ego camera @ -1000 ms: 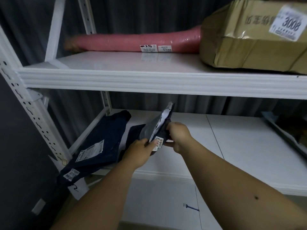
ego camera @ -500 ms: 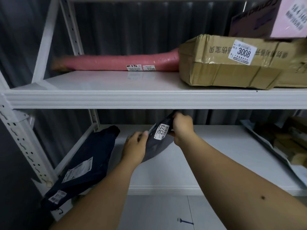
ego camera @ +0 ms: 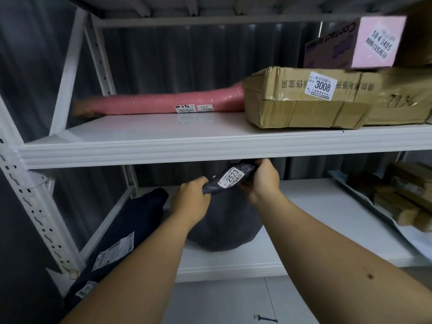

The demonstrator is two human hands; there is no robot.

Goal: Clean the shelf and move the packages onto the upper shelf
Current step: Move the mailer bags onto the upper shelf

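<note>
two hands on one dark grey mailer bag (ego camera: 224, 218): my left hand (ego camera: 190, 203) grips its lower corner, my right hand (ego camera: 263, 181) clutches its top end, just under the lip of the upper shelf (ego camera: 210, 148). its white sticker (ego camera: 231, 178) reads 2523. up there a taped carton (ego camera: 304, 99) is labelled 3008, a pink box (ego camera: 353, 43) on top of it says "contact" and 58-4 3405, and a long pink roll (ego camera: 163, 102) carries two small tags, one reading 270. a dark flat parcel (ego camera: 121, 237) leans at the left of the white lower shelf (ego camera: 315, 206). grey corrugated wall behind.
</note>
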